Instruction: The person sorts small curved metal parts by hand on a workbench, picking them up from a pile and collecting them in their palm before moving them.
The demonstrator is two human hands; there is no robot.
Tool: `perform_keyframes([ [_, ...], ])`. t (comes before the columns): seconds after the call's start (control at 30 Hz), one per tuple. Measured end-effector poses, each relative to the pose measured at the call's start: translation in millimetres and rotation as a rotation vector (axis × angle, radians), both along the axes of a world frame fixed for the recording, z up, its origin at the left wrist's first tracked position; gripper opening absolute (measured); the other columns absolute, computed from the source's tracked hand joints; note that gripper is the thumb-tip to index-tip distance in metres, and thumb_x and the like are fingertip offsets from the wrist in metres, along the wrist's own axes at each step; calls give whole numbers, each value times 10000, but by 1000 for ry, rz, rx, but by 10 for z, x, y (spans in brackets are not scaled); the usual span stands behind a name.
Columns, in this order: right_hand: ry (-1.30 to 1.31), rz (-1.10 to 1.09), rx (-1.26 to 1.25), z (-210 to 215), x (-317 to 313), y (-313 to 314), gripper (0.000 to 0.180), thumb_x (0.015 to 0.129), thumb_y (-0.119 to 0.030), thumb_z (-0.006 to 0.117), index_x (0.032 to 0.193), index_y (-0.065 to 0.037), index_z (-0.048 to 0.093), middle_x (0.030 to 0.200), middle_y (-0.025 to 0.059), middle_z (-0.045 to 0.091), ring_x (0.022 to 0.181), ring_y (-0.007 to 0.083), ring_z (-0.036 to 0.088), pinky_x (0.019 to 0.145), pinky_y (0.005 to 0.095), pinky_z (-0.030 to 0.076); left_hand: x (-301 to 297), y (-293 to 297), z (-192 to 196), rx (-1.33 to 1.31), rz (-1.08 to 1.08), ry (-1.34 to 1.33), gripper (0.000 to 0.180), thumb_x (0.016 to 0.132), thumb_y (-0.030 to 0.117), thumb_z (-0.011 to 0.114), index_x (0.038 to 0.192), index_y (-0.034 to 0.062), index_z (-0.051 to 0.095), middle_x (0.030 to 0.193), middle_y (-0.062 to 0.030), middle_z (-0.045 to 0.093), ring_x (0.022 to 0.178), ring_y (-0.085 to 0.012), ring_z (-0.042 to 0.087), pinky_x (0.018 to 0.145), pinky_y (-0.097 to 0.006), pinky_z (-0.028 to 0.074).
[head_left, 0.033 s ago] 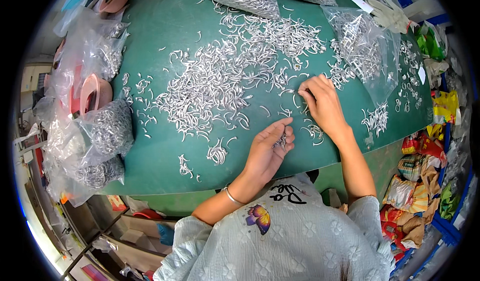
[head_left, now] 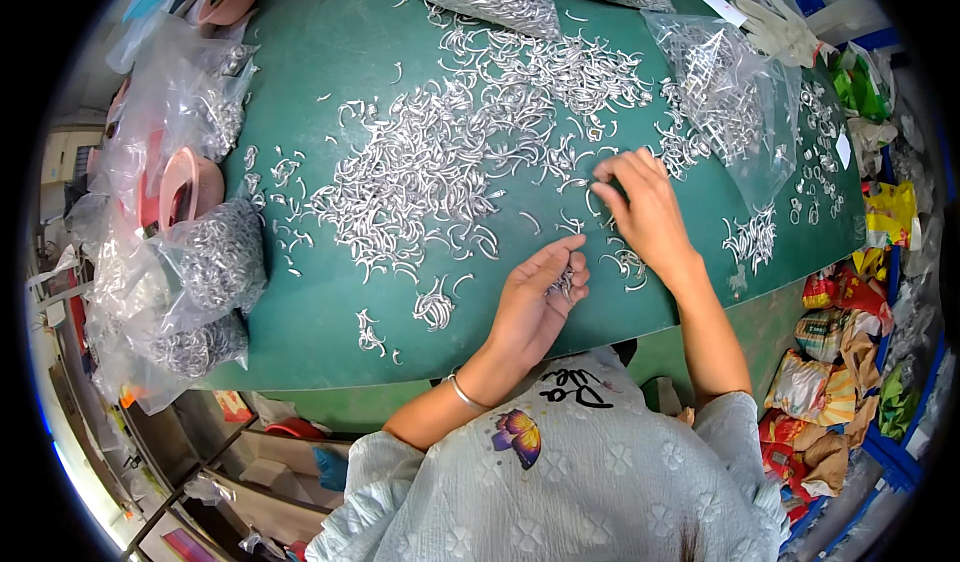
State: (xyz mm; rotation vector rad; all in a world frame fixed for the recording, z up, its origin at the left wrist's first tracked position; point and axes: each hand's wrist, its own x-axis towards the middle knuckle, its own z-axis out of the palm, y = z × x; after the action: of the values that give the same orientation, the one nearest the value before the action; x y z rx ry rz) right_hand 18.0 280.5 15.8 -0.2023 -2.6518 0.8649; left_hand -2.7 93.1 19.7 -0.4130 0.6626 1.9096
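My left hand [head_left: 540, 297] is turned partly palm up near the front edge of the green table [head_left: 310, 337]; its fingers are curled in over a small clutch of silvery pieces [head_left: 563, 283], the thumb stretched along above them. How many it holds I cannot tell. A pale bangle [head_left: 467, 392] sits on that wrist.

My right hand [head_left: 645, 202] is ahead and to the right, back uppermost, fingers bent, with thumb and forefinger parted at the tips. Whether it touches the tabletop I cannot determine.

The main heap of curved metal parts [head_left: 410, 172] lies loose on the table, ahead and to the left of both hands (strays are scattered around its margins). A small cluster [head_left: 630, 265] rests just beside my right wrist. Beyond that hand, to the right, lies a clear plastic bag [head_left: 715, 92] of similar metal; further filled bags [head_left: 222, 257] line the left side, near a pink basket [head_left: 200, 177].
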Motion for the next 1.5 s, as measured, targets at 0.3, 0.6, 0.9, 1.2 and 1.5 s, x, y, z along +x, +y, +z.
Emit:
perform_keyframes([
  [0.3,-109,-9,106,138,66,-12,47,827,-54,660,863,-34,636,862,78,601,871,270,532,796,384,384,-27,-5,4,-36,11,58,373,1001,120,477,1304,-98,487,1229,-185,585,1132,-260,579,1008,-371,468],
  [0.6,-167,172,-100,315,95,-157,47,812,-50,662,852,-41,639,944,81,606,911,294,529,801,400,387,-38,18,-18,-47,95,-3,347,1006,137,484,1266,-90,512,1145,-160,618,1088,-256,602,987,-372,483],
  [0.9,-50,-50,-12,61,-286,-4,60,799,-57,682,840,-68,639,863,82,584,884,285,530,803,393,384,-145,12,8,75,53,-63,299,1018,195,494,1190,-40,562,894,-39,597,790,-143,557,685,-257,484],
  [1.2,58,35,129,-36,-419,-95,236,771,-61,729,971,-23,608,874,97,585,839,289,563,781,378,472,-142,-3,-48,43,6,-32,272,1012,200,515,1151,-27,578,795,-7,504,681,-95,432,586,-228,388],
  [1.5,5,168,58,78,-845,32,406,743,-166,773,1123,-111,642,1141,99,583,1122,298,510,931,410,401,-130,-68,13,55,3,29,266,990,152,550,1193,-17,577,857,-7,520,699,-84,421,584,-204,365],
])
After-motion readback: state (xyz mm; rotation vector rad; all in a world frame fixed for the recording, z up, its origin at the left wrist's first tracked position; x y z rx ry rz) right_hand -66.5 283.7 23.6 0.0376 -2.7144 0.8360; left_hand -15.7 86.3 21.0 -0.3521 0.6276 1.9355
